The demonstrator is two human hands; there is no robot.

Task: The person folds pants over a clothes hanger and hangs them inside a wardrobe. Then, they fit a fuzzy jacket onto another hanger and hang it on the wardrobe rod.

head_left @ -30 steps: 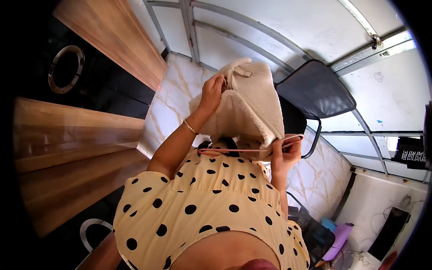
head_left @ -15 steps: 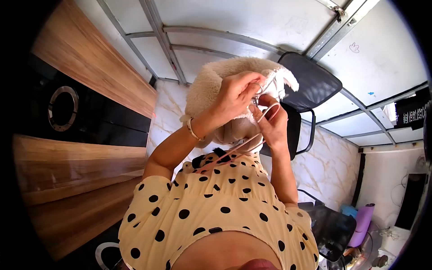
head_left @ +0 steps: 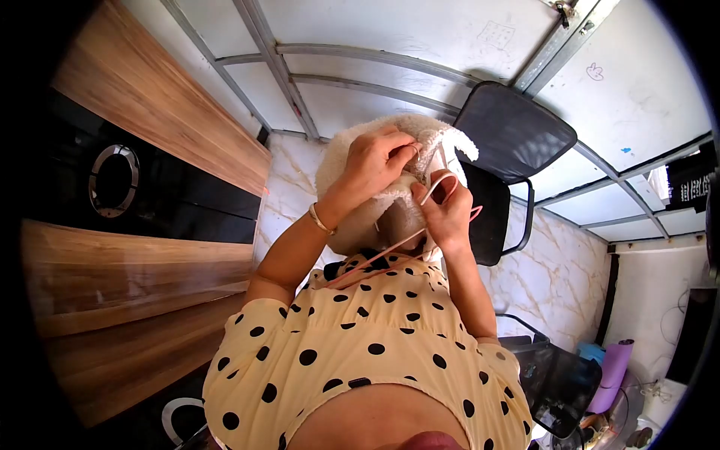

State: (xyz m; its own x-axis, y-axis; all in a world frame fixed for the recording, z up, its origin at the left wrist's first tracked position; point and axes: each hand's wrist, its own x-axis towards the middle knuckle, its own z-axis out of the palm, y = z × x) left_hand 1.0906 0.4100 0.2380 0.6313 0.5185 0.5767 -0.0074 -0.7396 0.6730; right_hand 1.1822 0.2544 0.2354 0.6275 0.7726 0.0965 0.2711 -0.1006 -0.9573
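A fluffy cream-coloured thing (head_left: 349, 202), perhaps a plush bag, rests on my lap at the centre. My left hand (head_left: 375, 165), a bangle on its wrist, lies over its top with thumb and forefinger pinched together. What they pinch is too small to make out. A thin, pale pink strap (head_left: 379, 259) runs from my lap up to my right hand (head_left: 450, 217). The strap curls in a loop above that hand's closed fingers, which grip it beside the white lining edge.
A black chair (head_left: 514, 135) stands just beyond the fluffy thing. Wooden drawers (head_left: 150, 270) with a black panel line the left side. Behind on the right are another black chair (head_left: 559, 382) and a purple roll (head_left: 611, 375).
My left hand has moved slightly left and away from my right hand. The metal clasp seen between them no longer shows clearly. My right hand keeps hold of the strap.
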